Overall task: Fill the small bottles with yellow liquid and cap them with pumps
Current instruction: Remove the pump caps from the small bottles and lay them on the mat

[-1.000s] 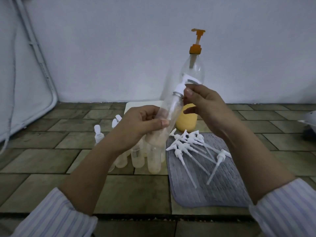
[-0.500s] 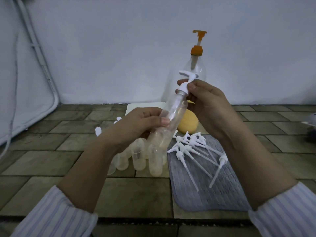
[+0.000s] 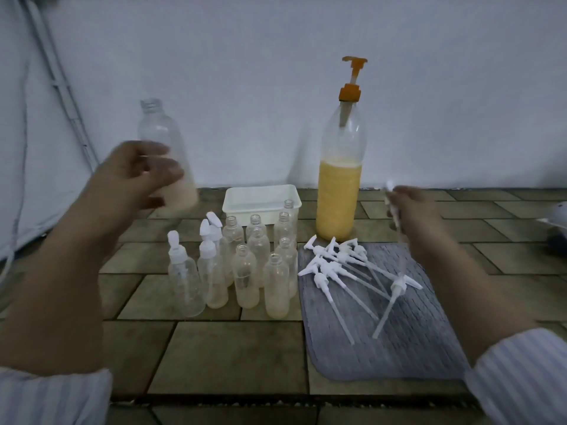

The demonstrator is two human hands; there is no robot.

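Left hand (image 3: 138,176) was raised over the far-left part of the tiled surface (image 3: 227,357), its fingers curled round an uncapped small bottle (image 3: 165,154), held upright with pale yellowish liquid in its lower part. Right hand (image 3: 411,216) was over the far-right part, above the grey mat (image 3: 414,348); thumb and fingertips pinched a white pump (image 3: 394,210) near its head, dip tube hanging down. Both hands were motion-blurred.

Open room: the near-middle of the surface, in front of the bottles, was bare tile; bare tile also lay along the left edge. The near-right was taken up by the mat.

Containers: a cluster of small clear bottles (image 3: 260,271) stood mid-surface, just left of the mat. Three at the cluster's left side carried white pumps (image 3: 176,250); the others were uncapped. Several showed a shallow pale layer at the bottom; exact levels could not be told. Behind the cluster sat a white rectangular tray (image 3: 260,204), with one bottle touching or standing at its right side; which, unclear. The large bottle (image 3: 340,179) with the orange pump (image 3: 352,84) stood at the far edge by the wall, just beyond the mat's far-left corner, roughly half full of yellow liquid.

A loose pile of white pumps (image 3: 340,265) lay on the far half of the mat, tubes pointing toward the near-right.

No legible labels or writing on any item.
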